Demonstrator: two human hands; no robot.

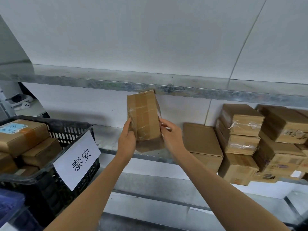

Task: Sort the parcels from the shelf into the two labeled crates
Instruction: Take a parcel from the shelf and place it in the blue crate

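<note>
I hold a taped brown cardboard parcel (143, 115) upright above the metal shelf (106, 139), in the middle of the view. My left hand (127, 139) grips its lower left edge, and my right hand (171, 134) grips its lower right edge. A black plastic crate (70, 130) stands at the left with a white paper label (78, 158) bearing handwritten characters. Several brown parcels (23, 135) lie inside it. More parcels (241, 135) are stacked on the shelf at the right.
An upper metal shelf (150, 84) runs across just above the held parcel. A lower shelf (166, 189) lies below my arms. A blue object (10, 207) shows at the bottom left. White wall panels stand behind.
</note>
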